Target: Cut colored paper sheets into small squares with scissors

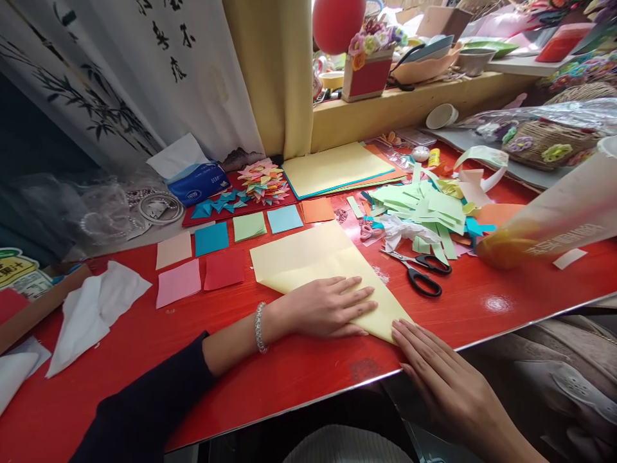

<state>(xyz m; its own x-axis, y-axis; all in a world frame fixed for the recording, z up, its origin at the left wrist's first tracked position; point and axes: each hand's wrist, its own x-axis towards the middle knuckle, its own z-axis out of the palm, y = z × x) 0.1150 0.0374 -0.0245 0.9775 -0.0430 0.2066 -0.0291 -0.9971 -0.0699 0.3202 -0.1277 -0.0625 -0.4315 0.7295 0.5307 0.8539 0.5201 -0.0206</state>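
A pale yellow sheet of paper (308, 256) lies on the red table, its near edge folded over diagonally to a pointed corner at the right. My left hand (332, 307) is spread flat on the folded part, with a clear bead bracelet (261, 328) at the wrist. At the pointed corner, my right hand (443, 373) lays its stretched fingertips on the paper near the table's front edge. To the right of the sheet are black-handled scissors (419, 267), blades partly open. Beyond its left side lie small stacks of coloured paper squares, including a red one (224, 269) and a pink one (178, 283).
Large coloured sheets (337, 168) lie at the back beside a folded-paper piece (264, 182). Green paper scraps (424, 206) are heaped at the right, next to a tilted plastic cup (544, 206). A tissue pack (198, 183) and crumpled tissues (96, 308) are at the left.
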